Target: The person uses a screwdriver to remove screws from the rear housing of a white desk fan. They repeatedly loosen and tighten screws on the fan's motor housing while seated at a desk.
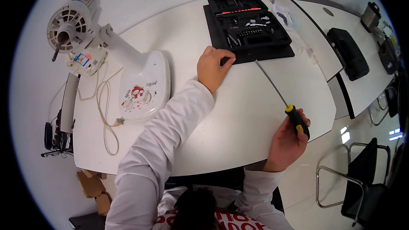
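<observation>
My right hand [286, 145] is closed round the black and yellow handle of a screwdriver [276, 87], its long metal shaft slanting up and left toward the edge of a black mat [272, 54]. Thumb and fingers of my left hand [214, 67] are pinched together at the mat's near left edge; what they hold, if anything, is too small to make out. An open black tool case [268, 39] lies on the mat, with bits, sockets and small tools in it. To the left stands a white electric fan [147, 89] with bare motor housing, exposed shaft and two knobs on its base.
The white table [221, 132] has curved edges. A pale power cord [103, 115] loops beside the fan base. A plastic bag [284, 16] lies right of the case. Beyond a divider, another desk holds a black case [347, 53]. A black chair [362, 183] stands at the right.
</observation>
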